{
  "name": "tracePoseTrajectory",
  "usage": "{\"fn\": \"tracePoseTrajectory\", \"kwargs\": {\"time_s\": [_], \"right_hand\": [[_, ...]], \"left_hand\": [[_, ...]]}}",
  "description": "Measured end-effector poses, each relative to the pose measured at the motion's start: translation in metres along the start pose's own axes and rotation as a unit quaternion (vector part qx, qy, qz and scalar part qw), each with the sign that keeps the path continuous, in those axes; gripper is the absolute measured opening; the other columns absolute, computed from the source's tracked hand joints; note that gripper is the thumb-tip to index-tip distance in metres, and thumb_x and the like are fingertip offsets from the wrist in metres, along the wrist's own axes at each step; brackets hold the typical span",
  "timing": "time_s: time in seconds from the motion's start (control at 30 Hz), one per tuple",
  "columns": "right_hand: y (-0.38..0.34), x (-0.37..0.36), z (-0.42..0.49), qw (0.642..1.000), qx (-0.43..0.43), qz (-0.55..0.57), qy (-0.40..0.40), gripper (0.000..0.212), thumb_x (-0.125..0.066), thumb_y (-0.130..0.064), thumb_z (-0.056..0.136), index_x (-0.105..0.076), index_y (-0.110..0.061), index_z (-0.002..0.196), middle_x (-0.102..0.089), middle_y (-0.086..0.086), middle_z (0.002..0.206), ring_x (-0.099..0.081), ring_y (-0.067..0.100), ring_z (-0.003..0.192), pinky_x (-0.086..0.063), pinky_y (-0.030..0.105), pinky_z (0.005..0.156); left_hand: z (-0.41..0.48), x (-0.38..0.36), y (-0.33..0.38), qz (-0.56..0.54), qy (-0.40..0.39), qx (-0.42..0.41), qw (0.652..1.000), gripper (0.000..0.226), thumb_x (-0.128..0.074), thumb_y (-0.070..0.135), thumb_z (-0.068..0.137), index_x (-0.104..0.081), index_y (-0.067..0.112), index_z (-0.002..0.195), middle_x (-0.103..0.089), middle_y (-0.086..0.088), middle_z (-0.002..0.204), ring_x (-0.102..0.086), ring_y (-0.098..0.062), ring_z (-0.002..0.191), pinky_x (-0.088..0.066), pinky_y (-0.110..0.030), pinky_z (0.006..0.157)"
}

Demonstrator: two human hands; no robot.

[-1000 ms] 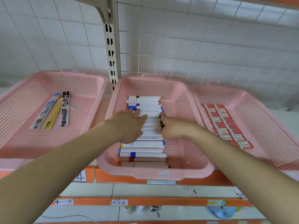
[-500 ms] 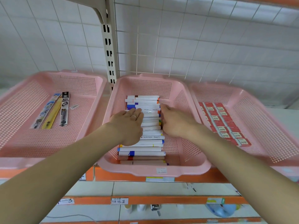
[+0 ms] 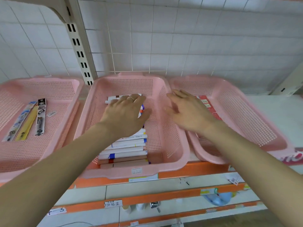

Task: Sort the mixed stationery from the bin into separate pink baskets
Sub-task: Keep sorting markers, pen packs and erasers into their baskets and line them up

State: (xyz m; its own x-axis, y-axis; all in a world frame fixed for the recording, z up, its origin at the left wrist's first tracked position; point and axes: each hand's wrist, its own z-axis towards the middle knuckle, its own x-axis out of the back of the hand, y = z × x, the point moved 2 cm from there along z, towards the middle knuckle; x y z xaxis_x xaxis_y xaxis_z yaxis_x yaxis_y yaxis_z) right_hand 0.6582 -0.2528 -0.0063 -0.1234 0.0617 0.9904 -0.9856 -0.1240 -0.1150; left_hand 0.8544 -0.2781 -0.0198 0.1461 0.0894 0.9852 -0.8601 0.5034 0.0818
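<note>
Three pink baskets stand side by side on a shelf. The middle basket [image 3: 165,89] holds a neat row of white markers [image 3: 126,147] with coloured ends. My left hand [image 3: 126,115] lies flat on the far part of that row, fingers straight. My right hand [image 3: 186,110] hovers open above the right side of the middle basket and its rim, touching nothing that I can see. The left basket [image 3: 14,154] holds three packs of pen refills [image 3: 26,120]. The right basket [image 3: 255,112] holds red and white eraser boxes [image 3: 208,105], partly hidden by my right hand.
A metal shelf upright [image 3: 78,49] rises against the white tiled wall behind the baskets. The orange shelf edge [image 3: 188,171] carries price labels. Lower shelves below hold small items and a blue object [image 3: 218,199]. A white shelf surface [image 3: 278,112] extends to the right.
My right hand has lifted off the markers and moved right toward the basket's rim. My left hand has slid farther back along the row. The view has moved closer.
</note>
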Motion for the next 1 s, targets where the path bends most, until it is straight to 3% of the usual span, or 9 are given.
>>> {"fn": "tracePoseTrajectory", "kwargs": {"time_s": [0.1,0.4,0.7,1.0], "right_hand": [[0.028,0.011,-0.02,1.0,-0.016,-0.001,0.021,0.055,-0.036,-0.051,0.098,-0.049,-0.014,0.136,-0.045,0.01,0.145,-0.036,0.029,0.138,-0.035,0.043,0.11],[0.176,0.046,-0.101,0.998,-0.039,0.004,0.039,0.054,-0.04,-0.047,0.101,-0.042,-0.014,0.145,-0.038,0.009,0.154,-0.032,0.027,0.142,-0.03,0.039,0.114],[0.32,0.069,-0.185,0.995,-0.088,0.021,0.031,0.06,-0.036,-0.054,0.101,-0.032,-0.024,0.153,-0.021,0.001,0.163,-0.018,0.021,0.15,-0.019,0.036,0.119],[0.428,0.094,-0.254,0.983,-0.176,0.014,0.048,0.06,-0.035,-0.055,0.101,-0.033,-0.025,0.152,-0.022,0.001,0.163,-0.019,0.02,0.15,-0.02,0.037,0.118]], "left_hand": [[0.01,0.002,0.031,-0.005,0.02,0.005,1.0,0.082,-0.01,0.064,0.084,-0.049,0.02,0.141,-0.054,-0.001,0.142,-0.053,-0.033,0.123,-0.042,-0.044,0.097],[0.034,-0.005,0.181,-0.027,0.035,-0.005,0.999,0.073,-0.017,0.062,0.089,-0.053,0.016,0.133,-0.056,-0.004,0.138,-0.057,-0.035,0.118,-0.044,-0.047,0.094],[0.059,-0.015,0.34,-0.043,0.043,0.006,0.998,0.07,-0.023,0.061,0.09,-0.05,0.02,0.14,-0.051,-0.003,0.145,-0.053,-0.036,0.125,-0.039,-0.049,0.101],[0.11,-0.032,0.466,-0.057,0.025,-0.091,0.994,0.071,-0.02,0.063,0.092,-0.043,0.022,0.145,-0.043,-0.001,0.153,-0.044,-0.029,0.136,-0.034,-0.046,0.11]]}}
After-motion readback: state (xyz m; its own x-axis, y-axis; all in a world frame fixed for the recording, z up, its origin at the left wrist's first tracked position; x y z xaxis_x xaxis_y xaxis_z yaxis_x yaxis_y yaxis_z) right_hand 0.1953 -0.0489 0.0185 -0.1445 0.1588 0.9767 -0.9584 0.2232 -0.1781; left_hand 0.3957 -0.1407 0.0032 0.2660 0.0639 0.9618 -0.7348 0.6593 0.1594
